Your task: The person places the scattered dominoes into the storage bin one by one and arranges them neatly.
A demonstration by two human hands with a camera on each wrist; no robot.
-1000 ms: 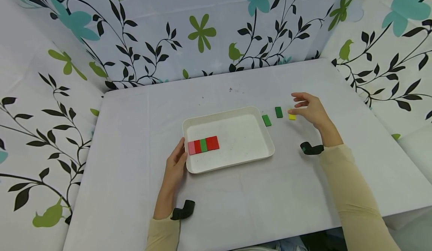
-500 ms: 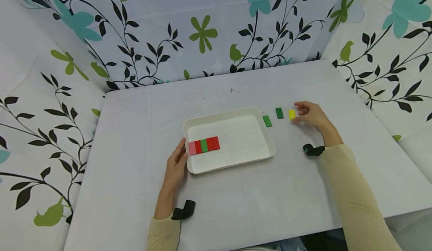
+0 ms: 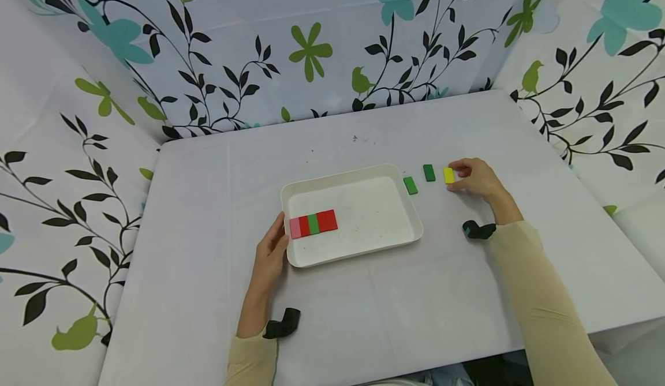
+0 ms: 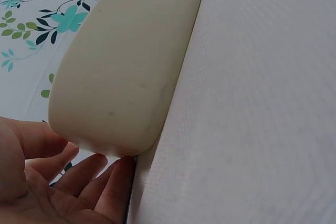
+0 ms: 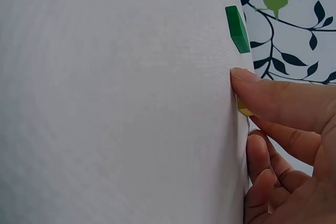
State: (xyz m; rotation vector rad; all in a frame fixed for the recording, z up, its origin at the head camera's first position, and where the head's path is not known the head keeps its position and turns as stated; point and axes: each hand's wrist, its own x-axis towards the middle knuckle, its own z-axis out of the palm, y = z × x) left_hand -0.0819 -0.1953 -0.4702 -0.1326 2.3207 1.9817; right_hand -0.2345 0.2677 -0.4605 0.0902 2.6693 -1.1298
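My right hand (image 3: 477,178) is at the small yellow block (image 3: 449,175) on the table, thumb at its near end and a fingertip at its far end. In the right wrist view the thumb (image 5: 278,98) covers most of the yellow block (image 5: 243,106). My left hand (image 3: 269,254) rests at the left end of the white tray (image 3: 358,254), its fingertips against the outer wall, as the left wrist view also shows. Inside the tray lies a joined row of a pink block (image 3: 295,228), a green block (image 3: 313,224) and red blocks (image 3: 327,220).
Two green blocks lie between the tray and the yellow one: one green block (image 3: 410,186) right by the tray's rim, a darker green block (image 3: 429,172) farther right. A white cloth covers the table (image 3: 208,293). Patterned curtains (image 3: 332,40) stand behind and at both sides.
My right hand has come down and toward me to the yellow block, and its fingers have closed in on the block's two ends. The left hand and the tray stay in place.
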